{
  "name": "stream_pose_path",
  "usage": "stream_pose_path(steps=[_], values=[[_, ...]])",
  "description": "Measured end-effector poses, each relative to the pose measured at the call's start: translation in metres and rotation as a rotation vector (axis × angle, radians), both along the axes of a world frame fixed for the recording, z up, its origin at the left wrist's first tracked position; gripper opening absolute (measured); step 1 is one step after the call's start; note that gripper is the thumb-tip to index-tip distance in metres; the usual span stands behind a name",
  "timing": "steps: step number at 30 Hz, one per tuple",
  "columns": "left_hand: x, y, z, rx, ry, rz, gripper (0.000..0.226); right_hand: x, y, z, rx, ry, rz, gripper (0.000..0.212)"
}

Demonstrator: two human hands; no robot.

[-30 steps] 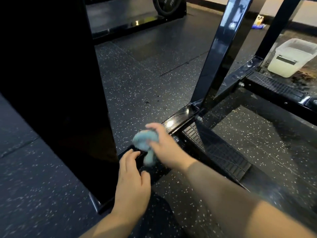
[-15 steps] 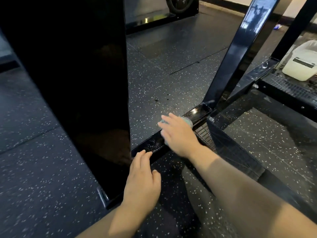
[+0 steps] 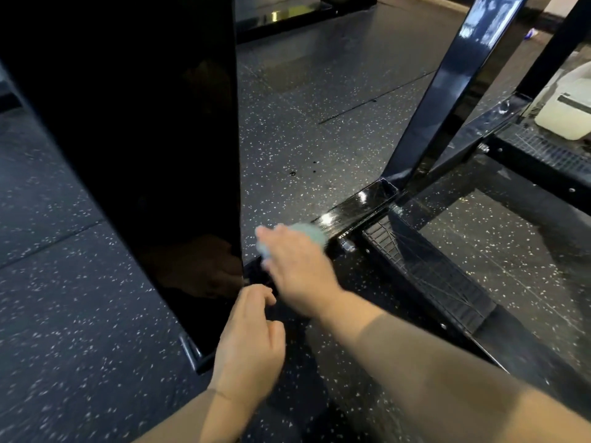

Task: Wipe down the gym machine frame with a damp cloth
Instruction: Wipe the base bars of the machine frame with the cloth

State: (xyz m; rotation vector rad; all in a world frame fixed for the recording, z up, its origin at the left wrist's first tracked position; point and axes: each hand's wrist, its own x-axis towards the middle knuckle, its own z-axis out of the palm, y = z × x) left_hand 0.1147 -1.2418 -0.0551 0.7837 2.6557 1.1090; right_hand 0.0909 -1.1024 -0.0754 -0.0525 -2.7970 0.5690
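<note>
Nearest, the left hand rests low over the speckled floor, its fingers loosely curled and holding nothing, tips just beside the foot of the black panel. Just beyond it, the right hand lies palm-down on the pale blue cloth, fingers straight and close together, blurred; the thumb is hidden. The cloth sits on the frame's glossy base rail, between panel and slanted post. A ribbed tread plate runs along the rail's right. Far right, a white tub stands behind the frame.
</note>
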Motion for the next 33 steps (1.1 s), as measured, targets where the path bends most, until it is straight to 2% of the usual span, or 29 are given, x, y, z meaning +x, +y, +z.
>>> stream_pose_path(steps=[2,4,6,8,10,11,12,13,15,17,18,19,21,23,24,25,27,28,30,32,33], values=[[0.001,-0.007,-0.004,0.008,0.026,0.024,0.023,0.009,-0.013,-0.011,-0.082,0.028,0.249,0.042],[0.003,-0.014,-0.006,0.004,0.046,0.018,0.017,0.007,0.015,-0.008,0.079,0.015,0.385,0.034],[0.004,-0.016,-0.005,0.027,0.038,-0.003,0.015,0.000,0.058,-0.001,0.217,-0.054,0.184,0.024],[0.004,-0.013,-0.003,0.047,0.031,-0.025,0.022,-0.006,0.106,-0.004,0.267,-0.093,-0.194,0.034],[0.003,-0.008,-0.003,0.059,0.025,-0.040,0.024,-0.010,0.120,-0.006,0.131,-0.103,-0.477,0.042],[0.004,-0.005,-0.003,0.068,0.004,-0.036,0.027,-0.014,0.108,-0.005,0.107,-0.123,-0.522,0.044],[0.004,-0.002,-0.003,0.081,-0.019,-0.031,0.030,-0.016,0.086,-0.004,0.121,-0.123,-0.481,0.042],[0.004,0.000,-0.004,0.097,-0.028,-0.024,0.031,-0.016,0.059,-0.005,0.141,-0.094,-0.346,0.037],[0.003,0.003,-0.006,0.134,-0.012,-0.008,0.031,-0.004,0.010,-0.015,0.122,0.003,0.031,0.033],[0.003,0.004,-0.009,0.131,-0.005,0.000,0.031,0.004,0.008,-0.015,0.099,0.038,0.267,0.038],[0.004,0.004,-0.009,0.113,-0.008,0.002,0.030,0.003,0.024,-0.012,0.160,0.041,0.303,0.038],[0.005,0.004,-0.007,0.095,-0.011,0.002,0.030,-0.001,0.047,-0.012,0.237,0.022,0.257,0.039],[0.006,0.008,-0.002,0.058,-0.025,-0.014,0.030,-0.009,0.102,-0.013,0.289,-0.052,-0.062,0.049],[0.002,0.016,0.003,-0.004,-0.035,-0.024,0.036,-0.013,0.144,-0.010,0.214,-0.074,-0.398,0.059],[0.000,0.021,0.004,-0.046,-0.048,-0.020,0.039,-0.014,0.145,-0.009,0.196,-0.091,-0.467,0.055],[-0.002,0.027,0.006,-0.089,-0.064,-0.015,0.042,-0.015,0.131,-0.008,0.220,-0.106,-0.474,0.044],[-0.005,0.037,0.007,-0.184,-0.089,0.004,0.047,-0.010,0.086,-0.007,0.287,-0.066,-0.250,0.023],[-0.007,0.040,0.007,-0.243,-0.088,0.013,0.049,-0.004,0.064,-0.012,0.207,-0.011,-0.115,0.021],[-0.010,0.041,0.007,-0.328,-0.063,0.020,0.051,0.010,0.043,-0.015,0.068,0.096,0.072,0.030],[-0.012,0.040,0.009,-0.349,-0.065,0.011,0.051,0.008,0.068,-0.016,0.194,0.045,0.123,0.025],[-0.012,0.039,0.011,-0.356,-0.069,-0.003,0.049,0.003,0.089,-0.019,0.249,0.003,0.059,0.020]])
